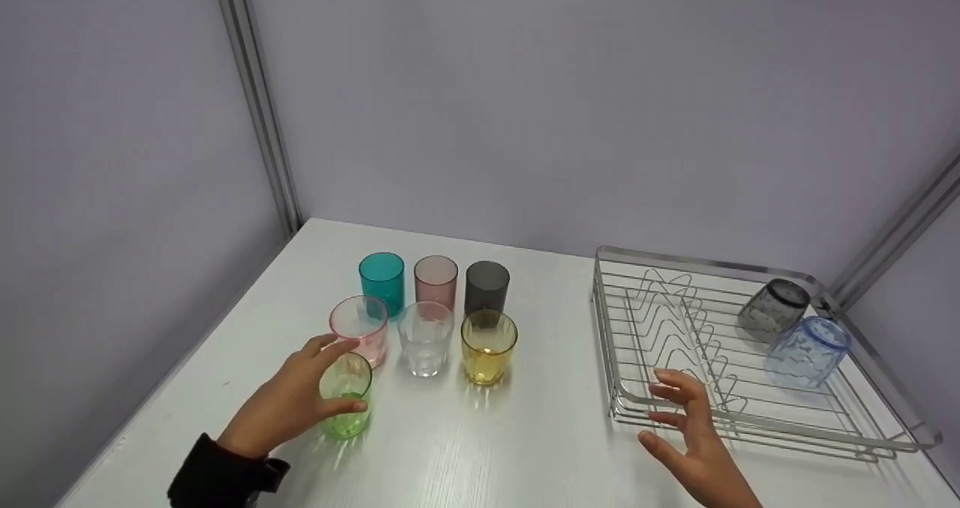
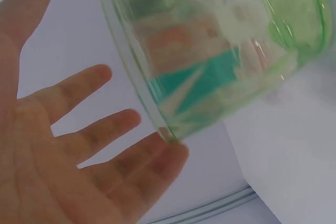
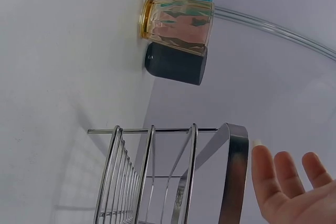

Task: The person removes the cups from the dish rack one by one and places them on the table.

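Note:
My left hand [image 1: 330,377] is cupped around a green cup [image 1: 346,399] standing at the front left of the table. The thumb lies in front of the cup and the fingers behind its rim. In the left wrist view the fingers [image 2: 100,129] are spread and fairly straight, and only one fingertip touches the green cup [image 2: 220,51]. My right hand [image 1: 660,410] is open with spread fingers, just at the front left corner of a wire dish rack [image 1: 675,260]. It holds nothing. The right wrist view shows this hand [image 3: 294,182] beside the rack's corner rail [image 3: 233,171].
Several cups stand behind the green one: teal [image 1: 381,279], rose [image 1: 436,279], dark grey [image 1: 487,287], pink [image 1: 360,328], clear [image 1: 425,339] and yellow [image 1: 488,347]. A grey cup [image 1: 772,309] and a blue cup [image 1: 806,350] lie in the rack's far right. Walls enclose the white table.

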### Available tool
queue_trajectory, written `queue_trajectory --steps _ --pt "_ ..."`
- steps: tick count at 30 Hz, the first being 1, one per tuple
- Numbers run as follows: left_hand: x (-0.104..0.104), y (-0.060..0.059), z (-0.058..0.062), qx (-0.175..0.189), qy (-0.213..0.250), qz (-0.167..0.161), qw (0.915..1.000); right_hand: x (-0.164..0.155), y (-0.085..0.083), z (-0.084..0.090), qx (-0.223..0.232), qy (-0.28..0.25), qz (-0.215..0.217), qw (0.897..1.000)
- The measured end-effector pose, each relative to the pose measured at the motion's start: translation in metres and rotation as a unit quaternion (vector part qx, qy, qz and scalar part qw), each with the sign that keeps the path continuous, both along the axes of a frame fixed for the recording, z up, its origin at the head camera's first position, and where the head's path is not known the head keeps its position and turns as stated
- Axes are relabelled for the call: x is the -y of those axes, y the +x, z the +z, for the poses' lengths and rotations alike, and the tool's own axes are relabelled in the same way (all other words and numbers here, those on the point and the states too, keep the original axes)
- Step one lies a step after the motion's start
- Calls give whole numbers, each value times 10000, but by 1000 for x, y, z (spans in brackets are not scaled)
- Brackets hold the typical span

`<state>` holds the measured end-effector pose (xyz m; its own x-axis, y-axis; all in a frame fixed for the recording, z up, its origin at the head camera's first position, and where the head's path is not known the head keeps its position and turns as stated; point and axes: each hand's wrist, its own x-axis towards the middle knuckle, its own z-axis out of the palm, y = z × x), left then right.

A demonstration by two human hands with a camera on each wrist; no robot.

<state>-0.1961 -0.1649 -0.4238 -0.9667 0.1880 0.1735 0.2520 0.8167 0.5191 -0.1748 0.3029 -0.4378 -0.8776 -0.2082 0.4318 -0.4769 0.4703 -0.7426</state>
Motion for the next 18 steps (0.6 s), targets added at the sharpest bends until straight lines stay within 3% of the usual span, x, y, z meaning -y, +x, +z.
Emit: queue_trajectory --steps 6,12,18 --pt "-24 5 12 -690 356 -88 9969 -3 1 1 -157 -60 82 9998" --pt "-51 15 23 -659 554 -374 9956 -4 3 1 -172 -43 112 9998" --pt "-74 25 22 -636 819 -838 9911 -1 5 4 -7 43 47 10000"
